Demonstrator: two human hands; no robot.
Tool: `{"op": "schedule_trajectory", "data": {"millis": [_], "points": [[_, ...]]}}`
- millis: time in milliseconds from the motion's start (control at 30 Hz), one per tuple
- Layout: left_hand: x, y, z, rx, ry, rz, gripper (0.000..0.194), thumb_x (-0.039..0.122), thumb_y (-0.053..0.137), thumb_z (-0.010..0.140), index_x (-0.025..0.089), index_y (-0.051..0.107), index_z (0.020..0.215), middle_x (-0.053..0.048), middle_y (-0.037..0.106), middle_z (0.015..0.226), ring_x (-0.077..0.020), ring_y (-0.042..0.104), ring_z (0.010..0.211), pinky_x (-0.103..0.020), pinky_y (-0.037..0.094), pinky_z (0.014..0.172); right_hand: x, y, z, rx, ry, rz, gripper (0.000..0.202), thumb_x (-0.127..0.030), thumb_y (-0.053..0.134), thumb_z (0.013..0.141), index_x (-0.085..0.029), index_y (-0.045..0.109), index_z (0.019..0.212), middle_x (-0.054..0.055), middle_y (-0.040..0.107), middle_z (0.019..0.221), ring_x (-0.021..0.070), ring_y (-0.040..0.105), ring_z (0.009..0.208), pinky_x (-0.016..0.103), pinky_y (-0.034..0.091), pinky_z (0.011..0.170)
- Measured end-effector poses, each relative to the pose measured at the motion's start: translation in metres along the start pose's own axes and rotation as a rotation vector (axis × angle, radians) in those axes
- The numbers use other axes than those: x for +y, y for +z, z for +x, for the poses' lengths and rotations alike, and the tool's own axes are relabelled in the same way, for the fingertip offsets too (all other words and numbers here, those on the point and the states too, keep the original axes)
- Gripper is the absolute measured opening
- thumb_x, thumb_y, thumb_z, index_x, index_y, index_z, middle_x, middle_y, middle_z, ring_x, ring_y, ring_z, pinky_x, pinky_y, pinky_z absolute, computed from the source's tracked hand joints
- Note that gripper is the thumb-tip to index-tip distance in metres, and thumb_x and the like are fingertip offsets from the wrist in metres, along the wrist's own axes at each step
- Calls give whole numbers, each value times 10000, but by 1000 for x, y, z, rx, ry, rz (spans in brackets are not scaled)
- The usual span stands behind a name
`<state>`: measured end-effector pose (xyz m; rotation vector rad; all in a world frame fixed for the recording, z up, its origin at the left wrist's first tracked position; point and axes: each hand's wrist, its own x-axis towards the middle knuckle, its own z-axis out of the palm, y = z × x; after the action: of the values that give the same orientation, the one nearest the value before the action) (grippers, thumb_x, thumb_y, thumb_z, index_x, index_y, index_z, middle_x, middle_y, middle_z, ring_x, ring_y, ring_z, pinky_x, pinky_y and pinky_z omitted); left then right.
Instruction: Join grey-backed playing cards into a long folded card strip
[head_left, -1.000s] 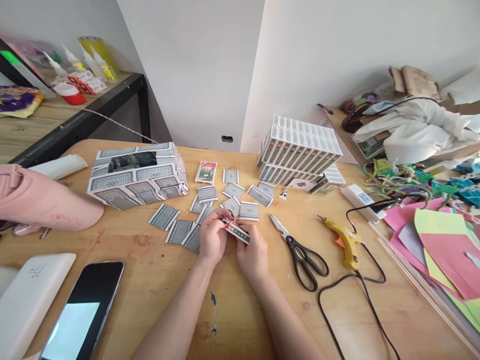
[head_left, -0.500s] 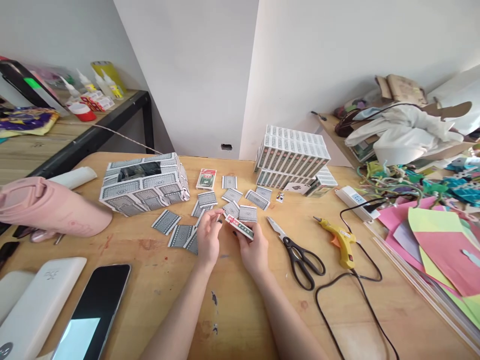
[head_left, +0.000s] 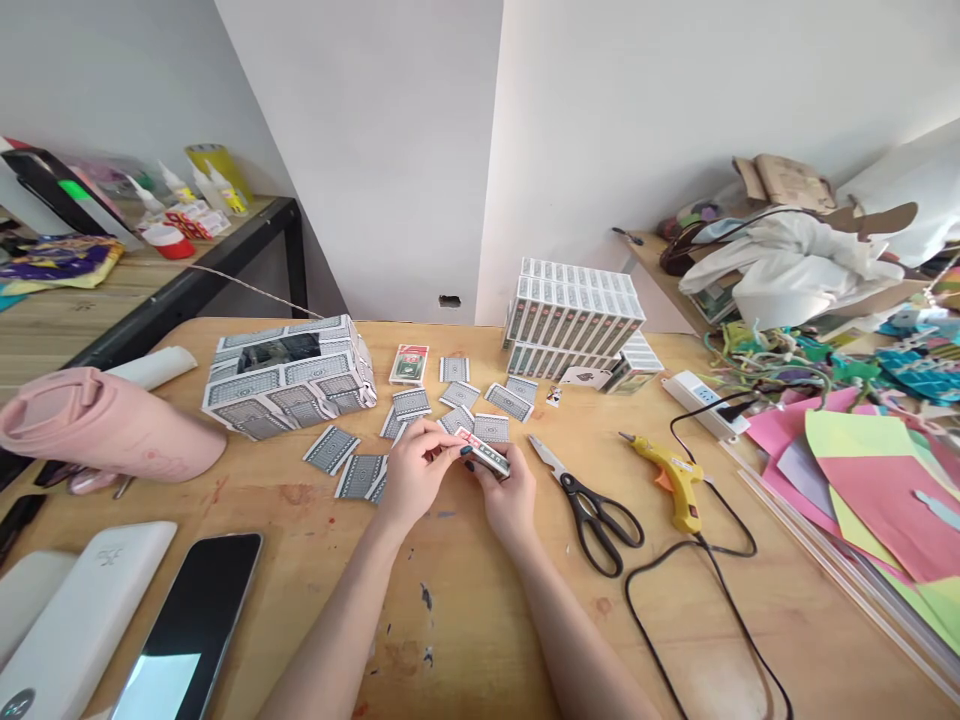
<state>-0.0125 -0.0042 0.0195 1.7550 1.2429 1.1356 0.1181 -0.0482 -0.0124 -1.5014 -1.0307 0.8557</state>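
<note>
My right hand [head_left: 511,492] grips a small playing card box [head_left: 486,456], its narrow printed side turned up. At the left end of that box, my left hand [head_left: 411,470] has thumb and fingers pinched together on its edge; the fingers partly hide that end. Grey-backed playing cards [head_left: 331,449] lie scattered around and beyond my hands, several overlapping. Just past them a second card box [head_left: 409,364] lies flat, green and red side up. A long box covered in cards [head_left: 289,375], with an opening in its top, stands to the left.
Card boxes [head_left: 574,310] stand stacked in rows at the back. Right of my hands lie scissors [head_left: 592,510] and a yellow glue gun [head_left: 679,490], its black cord looping forward. A pink tumbler [head_left: 112,425], a power bank [head_left: 94,610] and a phone [head_left: 191,620] occupy the left side.
My left hand has moved right, from beside the card box onto its left end. The right hand still holds the box. The camera view has shifted slightly.
</note>
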Motion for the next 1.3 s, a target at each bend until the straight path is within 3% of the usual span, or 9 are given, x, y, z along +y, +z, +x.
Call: {"op": "schedule_trajectory", "data": {"millis": [200,333,533,600,700,800,900,1067,1300], "points": [[-9,-5,-6,-11,-88,-24,90,270,624,730,222,695,700,-41,588,835,-170,561,811,-270,430,694,2,-3,7,25,128,329,271,-330,694,655,-179,543,820,-24,588,697,118,521,591,225,415,550],[-14,-10,-12,7,-295,-489,112,294,653,712,190,635,673,-63,646,940,-193,584,946,-322,424,847,5,-4,9,-11,241,587,315,-341,726,632,-184,530,823,-23,592,714,115,549,599,231,445,559],[-14,-14,-17,75,-413,-953,160,283,698,675,177,578,660,8,576,636,-163,616,763,-339,443,835,-2,-4,10,-60,320,767,356,-365,727,640,-211,509,875,10,639,823,157,624,654,291,530,566],[-12,-13,-18,118,-393,-912,178,295,693,678,181,557,660,37,527,579,-123,577,646,-320,461,791,-3,-4,11,-89,321,772,367,-392,713,656,-218,490,889,13,648,795,164,634,597,278,516,480],[-10,-13,-19,99,-324,-567,141,304,654,711,183,585,692,30,541,557,-101,502,534,-249,451,620,-3,-4,11,-150,314,766,370,-405,698,675,-213,474,898,6,646,727,155,625,498,233,459,381],[-6,-17,-22,1,-215,-161,106,285,593,757,194,648,755,-12,624,631,-130,540,569,-222,406,544,-3,-5,11,-174,315,767,346,-393,686,690,-204,475,889,-15,628,653,135,597,426,201,408,335],[-3,-22,-23,-43,-114,16,97,263,593,757,234,683,780,-29,679,714,-170,592,672,-232,414,598,-2,-8,12,-146,341,793,314,-373,679,694,-199,486,870,-32,605,616,107,562,391,182,378,315],[-8,-25,-23,28,-144,-60,383,205,685,662,309,673,1030,-20,716,778,-231,620,769,-263,417,707,-2,-10,11,-225,394,784,312,-369,688,668,-192,506,850,-33,581,609,99,532,386,191,393,300],[-7,-27,-11,36,-344,-159,265,149,596,672,252,729,876,-53,726,877,-233,652,832,-295,478,727,-6,-8,4,-390,328,651,282,-382,676,694,-184,529,830,-41,563,575,78,493,371,172,391,294]]}}
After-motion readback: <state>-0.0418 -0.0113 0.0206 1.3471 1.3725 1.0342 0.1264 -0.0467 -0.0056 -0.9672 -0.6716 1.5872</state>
